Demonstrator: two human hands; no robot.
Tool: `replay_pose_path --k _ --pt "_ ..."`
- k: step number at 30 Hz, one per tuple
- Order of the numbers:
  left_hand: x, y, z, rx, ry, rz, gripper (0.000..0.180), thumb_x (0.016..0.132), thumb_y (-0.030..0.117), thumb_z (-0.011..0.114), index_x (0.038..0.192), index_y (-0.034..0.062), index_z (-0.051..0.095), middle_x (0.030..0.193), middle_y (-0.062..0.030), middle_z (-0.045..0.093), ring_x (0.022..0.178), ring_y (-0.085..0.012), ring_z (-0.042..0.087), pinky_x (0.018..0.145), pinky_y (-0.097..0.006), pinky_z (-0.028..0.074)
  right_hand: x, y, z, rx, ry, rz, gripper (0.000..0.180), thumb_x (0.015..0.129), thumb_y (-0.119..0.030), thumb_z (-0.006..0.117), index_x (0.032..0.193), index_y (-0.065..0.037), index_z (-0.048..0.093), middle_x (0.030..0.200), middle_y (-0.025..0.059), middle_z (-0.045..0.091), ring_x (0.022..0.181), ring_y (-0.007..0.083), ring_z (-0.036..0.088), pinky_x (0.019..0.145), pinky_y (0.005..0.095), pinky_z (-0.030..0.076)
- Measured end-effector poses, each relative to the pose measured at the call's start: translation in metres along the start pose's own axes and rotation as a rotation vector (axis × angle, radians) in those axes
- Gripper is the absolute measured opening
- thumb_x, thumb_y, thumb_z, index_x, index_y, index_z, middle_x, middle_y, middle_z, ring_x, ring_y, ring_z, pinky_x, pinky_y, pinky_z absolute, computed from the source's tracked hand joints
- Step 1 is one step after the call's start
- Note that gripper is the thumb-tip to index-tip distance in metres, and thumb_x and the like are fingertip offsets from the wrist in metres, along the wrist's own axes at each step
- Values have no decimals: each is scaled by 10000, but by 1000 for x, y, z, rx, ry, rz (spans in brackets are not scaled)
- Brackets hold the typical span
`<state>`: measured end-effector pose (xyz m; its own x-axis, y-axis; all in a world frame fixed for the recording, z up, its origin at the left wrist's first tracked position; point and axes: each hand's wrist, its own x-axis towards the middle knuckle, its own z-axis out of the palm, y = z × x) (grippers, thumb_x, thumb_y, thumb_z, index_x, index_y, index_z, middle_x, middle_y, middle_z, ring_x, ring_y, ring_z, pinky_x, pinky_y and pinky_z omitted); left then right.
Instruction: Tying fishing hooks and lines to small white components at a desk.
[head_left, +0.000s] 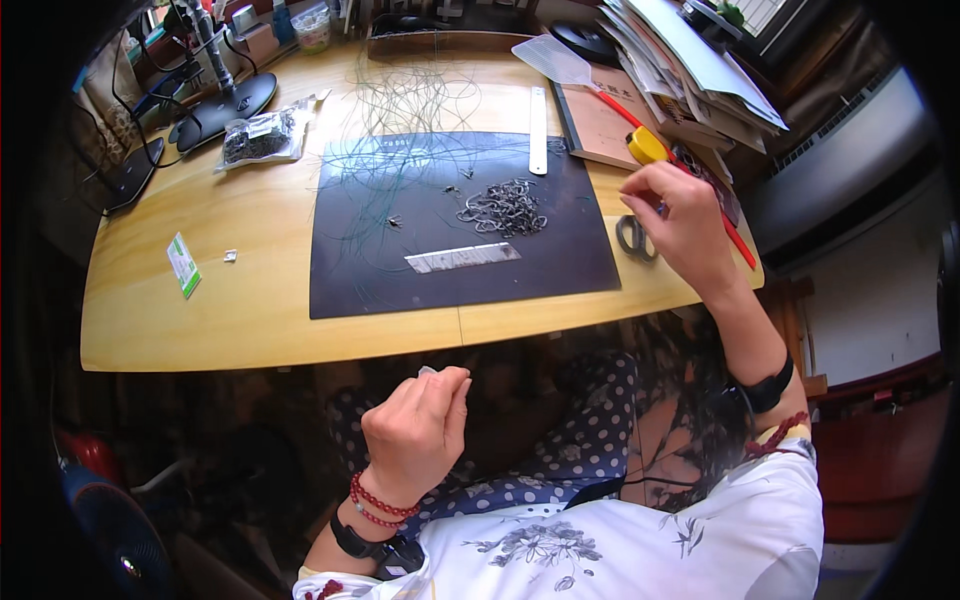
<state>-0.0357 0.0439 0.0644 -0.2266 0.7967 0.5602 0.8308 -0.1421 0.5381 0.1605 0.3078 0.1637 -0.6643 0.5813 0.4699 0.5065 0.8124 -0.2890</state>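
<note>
My left hand (418,430) is held below the table's front edge, fingers pinched on a tiny pale piece at its fingertips. My right hand (682,225) is raised over the table's right end, fingers pinched together; a thin thread seems to run from it, too fine to be sure. A black cutting mat (400,285) lies in the middle of the wooden table (200,320). On it rest a pile of small dark metal rings (503,207), a short clear ruler (462,257) and loose thin threads (400,150).
Scissors (633,238) lie beside my right hand. A long white ruler (538,130), a yellow tape measure (647,146), a fly swatter (553,60), stacked papers (690,60), a plastic bag of dark bits (260,138) and a green-white label (183,264) lie around.
</note>
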Motion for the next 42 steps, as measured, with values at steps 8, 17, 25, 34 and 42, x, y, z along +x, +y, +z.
replay_pose_path --k 8,17,25,34,42 --pt "-20 7 11 -29 -2 -87 95 889 26 712 945 66 647 797 -93 691 684 -274 695 563 -334 526 -30 16 12 -254 -75 240 229 839 -128 769 1002 -16 653 894 158 714 845 358 690 777 462 533" --pt "-29 16 9 -131 59 -146 70 901 6 710 945 50 676 750 -102 676 600 -231 664 535 -294 475 -34 17 8 -417 -141 -11 282 845 12 658 1123 -13 624 1023 165 682 857 334 701 754 409 557" --pt "-35 20 8 -225 26 -112 74 907 14 706 970 51 694 773 -101 700 617 -231 681 542 -291 487 -77 -60 2 1213 -585 376 289 850 -5 732 1127 25 655 997 65 698 848 125 693 691 203 544" --pt "-40 21 12 -257 -23 -163 69 914 10 690 971 50 689 776 -106 696 638 -234 690 563 -297 502 -67 -74 26 1127 -779 658 217 850 -158 835 958 -19 707 766 64 718 560 96 654 400 157 361" --pt "-41 19 13 -265 -27 -153 73 911 8 686 972 49 690 807 -95 707 657 -245 698 576 -306 515 -54 -82 26 1052 -834 647 202 850 -168 838 927 -26 716 729 54 715 559 100 656 399 171 359"
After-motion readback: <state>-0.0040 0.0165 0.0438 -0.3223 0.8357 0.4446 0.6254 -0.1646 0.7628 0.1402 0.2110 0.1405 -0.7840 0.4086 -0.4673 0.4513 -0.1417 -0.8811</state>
